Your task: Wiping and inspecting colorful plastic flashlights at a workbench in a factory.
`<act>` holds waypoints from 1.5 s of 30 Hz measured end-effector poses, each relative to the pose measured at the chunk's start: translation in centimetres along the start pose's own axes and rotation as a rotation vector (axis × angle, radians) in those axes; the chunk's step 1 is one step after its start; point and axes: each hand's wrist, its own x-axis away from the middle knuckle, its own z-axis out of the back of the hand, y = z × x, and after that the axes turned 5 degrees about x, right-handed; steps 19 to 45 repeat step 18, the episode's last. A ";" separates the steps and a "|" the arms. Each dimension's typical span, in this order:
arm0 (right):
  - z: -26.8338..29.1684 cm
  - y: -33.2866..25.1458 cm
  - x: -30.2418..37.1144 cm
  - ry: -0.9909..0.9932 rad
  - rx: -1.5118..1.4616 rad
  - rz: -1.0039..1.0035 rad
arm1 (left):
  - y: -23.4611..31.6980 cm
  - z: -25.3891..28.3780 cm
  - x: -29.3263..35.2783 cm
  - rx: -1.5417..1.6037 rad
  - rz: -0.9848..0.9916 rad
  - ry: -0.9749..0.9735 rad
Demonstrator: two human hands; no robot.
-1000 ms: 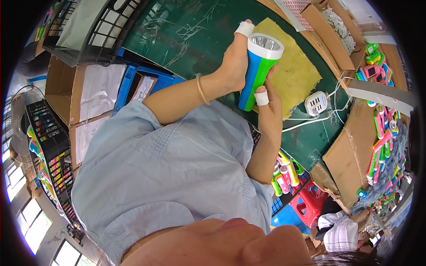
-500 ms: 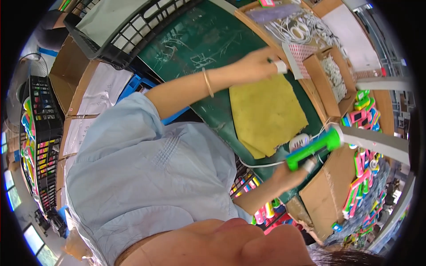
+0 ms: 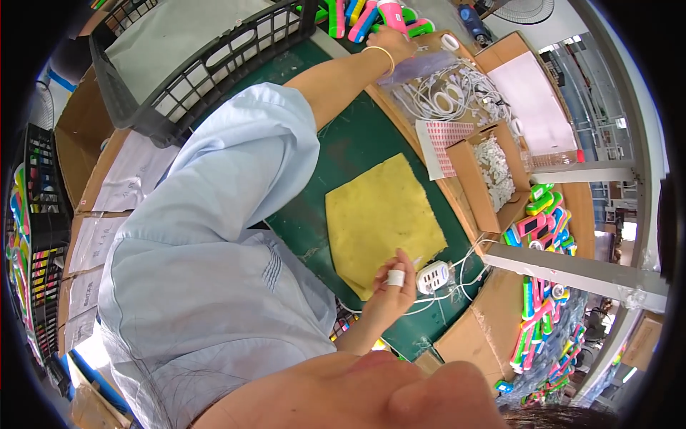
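My left hand (image 3: 391, 44), a bangle on its wrist, reaches to the far edge of the table. Its fingers are partly hidden and appear closed on a pink torch-shaped device (image 3: 393, 16). Around that lie several pink, green, blue and yellow devices (image 3: 363, 20) of like shape. My right hand (image 3: 393, 286) is over the near corner of a yellow cloth (image 3: 382, 214), white tape round one finger. Its fingers are loosely curled and apart, with nothing seen in them. A white multi-port USB charger (image 3: 432, 277) with cables sits just right of it.
White cables (image 3: 454, 93), a red-dotted sheet (image 3: 439, 146) and a cardboard box of small white parts (image 3: 493, 171) line the table's right side. A black crate (image 3: 214, 68) stands left of my left arm. A grey post (image 3: 572, 268) crosses in front of more devices (image 3: 547, 225).
My left hand has moved from above the cloth to the far devices. The green torch-shaped device has left my right hand, which has moved left to the cloth's corner. The view has shifted.
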 end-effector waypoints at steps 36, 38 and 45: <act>-3.3 0.2 -3.0 -0.176 -0.088 0.256 | 0.5 15.5 26.4 0.355 -0.639 -0.748; -3.3 0.2 -3.0 -0.176 -0.088 0.256 | 0.5 15.5 26.4 0.355 -0.639 -0.748; -3.3 0.2 -3.0 -0.176 -0.088 0.256 | 0.5 15.5 26.4 0.355 -0.639 -0.748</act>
